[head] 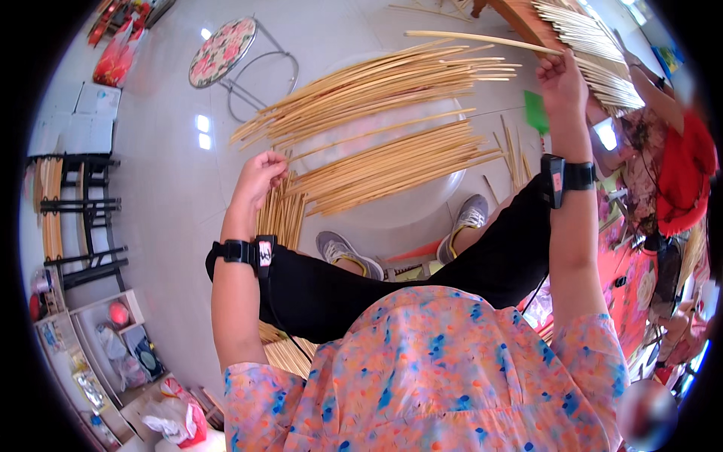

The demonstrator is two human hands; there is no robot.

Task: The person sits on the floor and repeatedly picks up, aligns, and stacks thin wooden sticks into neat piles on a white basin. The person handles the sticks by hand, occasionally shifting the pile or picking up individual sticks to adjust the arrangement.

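Note:
My right hand (565,85) is raised at the upper right, its fingers pinching one end of a long pale stick (480,38) that points left. The thumb and forefinger of my left hand (261,176) meet at the left end of a single thin stick (384,134). That stick lies between two spread bundles of straw-coloured sticks, a far bundle (373,90) and a near bundle (390,166). Both rest across a round, whitish surface (429,200) before my knees. Below my left hand, more sticks (281,220) stand or lean beside the round surface.
A round stool with a floral seat (223,52) stands at upper left. Loose sticks (514,152) and a green flat object (534,112) are at right. Farther right, another person in red (686,169) sits near a table with pale sticks (599,51). Folded black-framed furniture (85,209) lines the left.

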